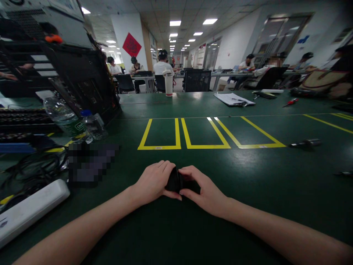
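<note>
A black round object (174, 181) with a rim or lid-like edge sits between my hands, just above or on the green table (176, 232); its exact kind is not clear. My left hand (156, 180) wraps round its left side, fingers over the top and thumb below. From the right, my right hand (202, 187) grips the rim between thumb and fingers. Much of the object is hidden by my left fingers.
Yellow tape frames (205, 147) mark the table ahead. To the left lie a white power strip (35, 209), cables (35, 173), plastic bottles (64, 116) and a computer case (91, 81). A screwdriver (306, 142), clipboard (234, 99) and cup (168, 84) stand farther off. Several people sit beyond.
</note>
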Action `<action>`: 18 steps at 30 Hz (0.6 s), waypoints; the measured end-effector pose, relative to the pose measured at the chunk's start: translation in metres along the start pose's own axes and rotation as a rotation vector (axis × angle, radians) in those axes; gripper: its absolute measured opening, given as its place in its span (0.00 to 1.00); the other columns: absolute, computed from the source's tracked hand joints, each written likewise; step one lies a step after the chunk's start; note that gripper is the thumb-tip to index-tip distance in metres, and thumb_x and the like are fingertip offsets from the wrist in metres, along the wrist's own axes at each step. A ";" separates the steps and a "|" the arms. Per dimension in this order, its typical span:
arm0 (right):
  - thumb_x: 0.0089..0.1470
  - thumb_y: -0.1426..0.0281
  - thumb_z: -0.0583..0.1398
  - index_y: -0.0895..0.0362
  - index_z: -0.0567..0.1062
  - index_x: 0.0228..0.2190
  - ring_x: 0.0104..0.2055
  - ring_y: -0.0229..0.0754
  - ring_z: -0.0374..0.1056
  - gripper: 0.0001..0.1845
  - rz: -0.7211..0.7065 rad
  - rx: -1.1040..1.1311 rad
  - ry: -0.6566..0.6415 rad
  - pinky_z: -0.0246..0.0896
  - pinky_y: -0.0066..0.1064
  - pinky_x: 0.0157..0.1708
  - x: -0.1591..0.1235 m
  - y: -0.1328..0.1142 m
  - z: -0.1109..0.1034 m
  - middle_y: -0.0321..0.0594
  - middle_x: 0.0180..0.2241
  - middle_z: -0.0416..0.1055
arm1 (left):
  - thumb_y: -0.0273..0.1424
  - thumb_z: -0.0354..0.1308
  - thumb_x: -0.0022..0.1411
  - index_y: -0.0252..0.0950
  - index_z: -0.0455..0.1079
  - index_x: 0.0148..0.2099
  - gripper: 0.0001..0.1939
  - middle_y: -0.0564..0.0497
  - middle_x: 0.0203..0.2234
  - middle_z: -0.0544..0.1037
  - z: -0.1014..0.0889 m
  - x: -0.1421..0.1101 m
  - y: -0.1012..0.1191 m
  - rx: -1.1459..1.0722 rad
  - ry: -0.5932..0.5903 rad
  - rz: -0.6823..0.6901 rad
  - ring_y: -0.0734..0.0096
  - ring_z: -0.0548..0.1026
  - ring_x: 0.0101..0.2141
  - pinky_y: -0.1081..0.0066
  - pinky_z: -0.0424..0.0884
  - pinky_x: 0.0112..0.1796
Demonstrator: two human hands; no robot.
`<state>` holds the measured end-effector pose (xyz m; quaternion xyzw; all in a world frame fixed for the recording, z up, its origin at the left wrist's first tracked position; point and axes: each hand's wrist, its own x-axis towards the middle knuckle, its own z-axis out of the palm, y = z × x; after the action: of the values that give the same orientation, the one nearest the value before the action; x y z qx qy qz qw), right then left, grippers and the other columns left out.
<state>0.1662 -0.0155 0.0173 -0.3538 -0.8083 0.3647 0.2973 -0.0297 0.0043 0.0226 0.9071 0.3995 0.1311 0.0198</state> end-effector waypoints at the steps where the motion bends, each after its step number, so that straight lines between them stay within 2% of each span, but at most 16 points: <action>1: 0.47 0.75 0.59 0.53 0.61 0.44 0.46 0.41 0.59 0.22 -0.016 -0.023 0.000 0.60 0.37 0.46 0.000 0.000 -0.001 0.39 0.45 0.60 | 0.56 0.54 0.42 0.34 0.59 0.42 0.34 0.50 0.33 0.68 0.000 0.000 0.000 -0.001 0.001 0.002 0.67 0.68 0.32 0.68 0.66 0.32; 6: 0.47 0.75 0.59 0.53 0.62 0.43 0.48 0.41 0.58 0.20 -0.057 -0.056 0.012 0.58 0.38 0.48 -0.001 -0.001 -0.003 0.38 0.46 0.59 | 0.56 0.55 0.42 0.34 0.58 0.43 0.34 0.50 0.33 0.68 0.000 -0.001 0.000 -0.006 0.009 0.014 0.67 0.68 0.32 0.68 0.66 0.32; 12: 0.47 0.74 0.59 0.53 0.60 0.45 0.46 0.40 0.60 0.22 0.032 0.027 0.013 0.60 0.38 0.46 0.002 -0.002 -0.001 0.38 0.43 0.62 | 0.56 0.54 0.43 0.34 0.58 0.44 0.35 0.49 0.34 0.68 -0.001 -0.001 0.001 -0.005 0.007 0.015 0.66 0.68 0.33 0.67 0.66 0.33; 18: 0.46 0.73 0.60 0.53 0.64 0.40 0.49 0.42 0.58 0.17 -0.052 -0.040 0.003 0.57 0.39 0.48 -0.001 -0.004 -0.004 0.38 0.46 0.59 | 0.57 0.52 0.44 0.34 0.58 0.45 0.35 0.49 0.34 0.68 0.000 -0.001 -0.001 -0.001 0.007 0.013 0.65 0.68 0.33 0.67 0.66 0.33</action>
<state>0.1684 -0.0168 0.0220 -0.3391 -0.8239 0.3404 0.3007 -0.0316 0.0043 0.0220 0.9091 0.3938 0.1347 0.0183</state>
